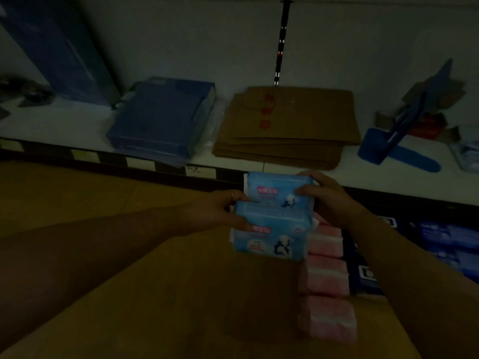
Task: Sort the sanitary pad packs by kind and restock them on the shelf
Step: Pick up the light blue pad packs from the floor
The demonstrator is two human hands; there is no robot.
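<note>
Dim shelf [77, 125] behind; above the carton [181, 294], left hand [223, 211] and right hand [326, 200] clasp two stacked light-blue packs [272, 237] at opposite ends, just beside the pink packs [326, 275]; advisable: keep the pair squared, pressed together, and shelve with like kind.

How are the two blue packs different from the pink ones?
The blue packs are light blue with a picture on the front; the pink packs are pink with a white stripe. The blue packs are held up, one gripped by the left hand, one by the right hand; the pink packs lie in a row below. Both are wrapped packs.
</note>
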